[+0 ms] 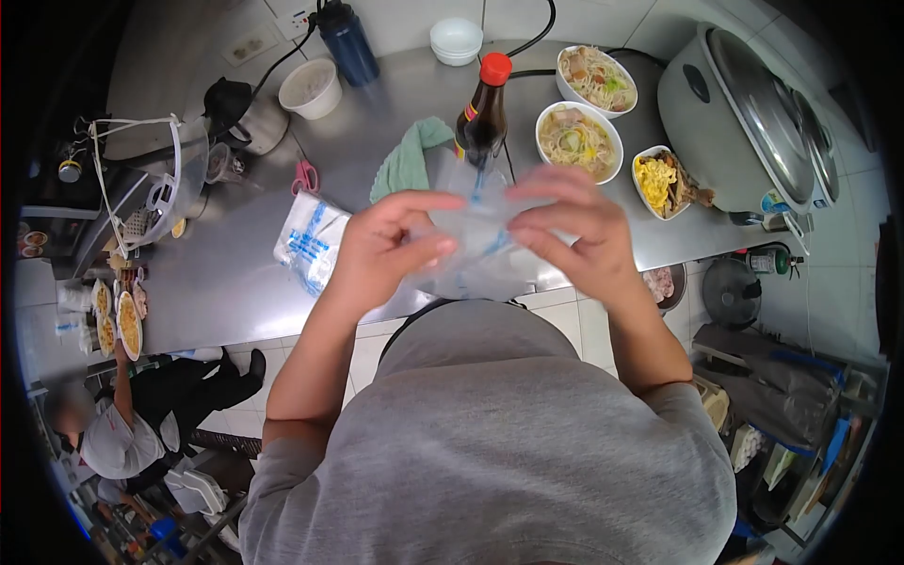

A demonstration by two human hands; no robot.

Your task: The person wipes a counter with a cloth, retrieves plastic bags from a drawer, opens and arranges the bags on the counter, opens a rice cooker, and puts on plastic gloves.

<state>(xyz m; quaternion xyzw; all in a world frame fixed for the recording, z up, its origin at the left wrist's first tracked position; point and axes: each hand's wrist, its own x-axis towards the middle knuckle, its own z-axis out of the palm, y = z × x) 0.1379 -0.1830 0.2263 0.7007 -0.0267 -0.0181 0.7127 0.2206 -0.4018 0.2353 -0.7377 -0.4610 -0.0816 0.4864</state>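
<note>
A thin clear plastic bag (471,254) with blue print is spread between my two hands, over the front edge of the steel counter. My left hand (377,247) has its thumb and curled fingers at the bag's left side. At the other side, my right hand (579,231) grips the bag, its upper fingers smeared by motion. Just beyond the bag a dark sauce bottle (484,113) with a red cap stands upright. A green cloth (414,158) lies behind my left hand. Next to my left wrist rests a white pack of bags (313,243) with blue print.
Two noodle soup bowls (577,141) (597,81) and an egg-topped bowl (657,184) stand right, near a large cooker (730,113). Pink scissors (304,176), a white tub (311,89) and a blue flask (348,42) are left. Another person (122,433) holds plates at far left.
</note>
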